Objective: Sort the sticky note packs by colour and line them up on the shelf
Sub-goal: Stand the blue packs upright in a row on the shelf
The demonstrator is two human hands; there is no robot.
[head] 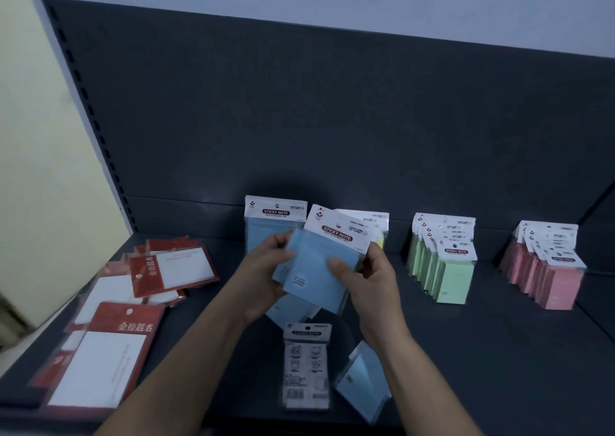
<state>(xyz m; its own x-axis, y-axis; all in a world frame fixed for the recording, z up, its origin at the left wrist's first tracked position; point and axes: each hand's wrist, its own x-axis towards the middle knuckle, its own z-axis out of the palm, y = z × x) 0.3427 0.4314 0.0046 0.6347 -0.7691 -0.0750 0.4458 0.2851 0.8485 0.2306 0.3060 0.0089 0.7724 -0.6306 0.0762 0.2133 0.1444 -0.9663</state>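
Both hands hold a small stack of blue sticky note packs (312, 262) above the middle of the dark shelf (466, 352). My left hand (266, 272) grips the stack's left edge and my right hand (362, 279) grips its right side, thumb on the front. One blue pack (263, 232) stands upright against the back panel behind them. A yellow pack (381, 236) shows partly behind the held stack. Two more packs lie flat near the front: one face down (307, 365), one blue (362, 379). Rows of green packs (446, 269) and pink packs (549, 276) stand to the right.
Several red-and-white card packs (109, 336) lie scattered on the shelf's left part. The dark back panel (332, 119) rises behind everything. A slotted upright (100, 136) and a pale wall bound the left side.
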